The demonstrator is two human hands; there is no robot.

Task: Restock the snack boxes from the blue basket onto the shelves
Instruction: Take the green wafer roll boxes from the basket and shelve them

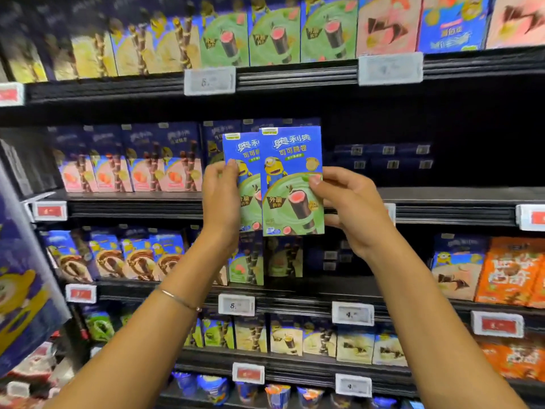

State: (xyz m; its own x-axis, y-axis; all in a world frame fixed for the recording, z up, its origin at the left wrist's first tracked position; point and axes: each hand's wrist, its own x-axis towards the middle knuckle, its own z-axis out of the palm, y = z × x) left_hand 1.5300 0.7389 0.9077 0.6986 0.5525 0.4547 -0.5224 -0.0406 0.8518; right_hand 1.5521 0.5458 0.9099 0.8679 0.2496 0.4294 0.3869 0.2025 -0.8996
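The left hand (221, 199) had its fingers curled round the left edge of the rear snack box (236, 149); the right hand (351, 211) pinched the right edge of the front snack box (292, 178), thumb on its face; both green-and-blue boxes stood upright, overlapping, held in the air before the middle shelf (442, 208); pink boxes (129, 169) lined that shelf to the left; matching green boxes (274, 36) stood on the shelf above.

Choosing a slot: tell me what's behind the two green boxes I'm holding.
Dark blue box tops poke out above the two green boxes, on the shelf. Their fronts and the rest of that spot are covered.
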